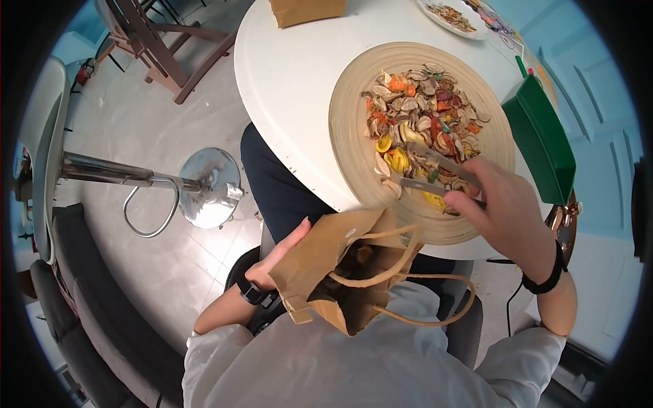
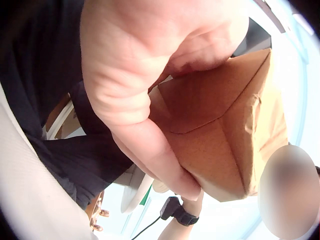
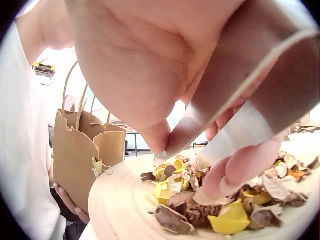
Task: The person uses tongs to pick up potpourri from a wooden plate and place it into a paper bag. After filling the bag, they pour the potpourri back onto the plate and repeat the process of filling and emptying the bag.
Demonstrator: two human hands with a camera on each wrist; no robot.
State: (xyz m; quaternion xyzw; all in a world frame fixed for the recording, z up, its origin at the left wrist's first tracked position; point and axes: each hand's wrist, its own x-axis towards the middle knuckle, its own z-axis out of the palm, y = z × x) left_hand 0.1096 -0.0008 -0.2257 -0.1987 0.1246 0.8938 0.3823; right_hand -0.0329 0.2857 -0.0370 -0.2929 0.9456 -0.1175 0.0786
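Note:
My right hand (image 1: 507, 207) pinches metal tongs (image 1: 423, 185), whose two arms stand apart with their tips low over a heap of potpourri (image 1: 435, 109). Dried brown slices, orange bits and yellow pieces (image 3: 230, 217) make up the heap. It lies on a round pale wooden plate (image 1: 350, 136). With my left hand (image 1: 275, 262) I hold a brown paper bag (image 1: 309, 255) near my lap, fingers round its lower part. The bag's torn-edged mouth tilts upward, its two rope handles (image 1: 435, 321) hanging to the right. Inside, a few dark and brownish bits show in shadow.
The white round table (image 1: 272, 75) carries a green plastic container (image 1: 544, 136) right of the plate. Farther back are a white dish (image 1: 479, 30) of dried shreds and a brown cardboard-coloured object (image 1: 309, 10). A bar stool (image 1: 115, 168) stands at left.

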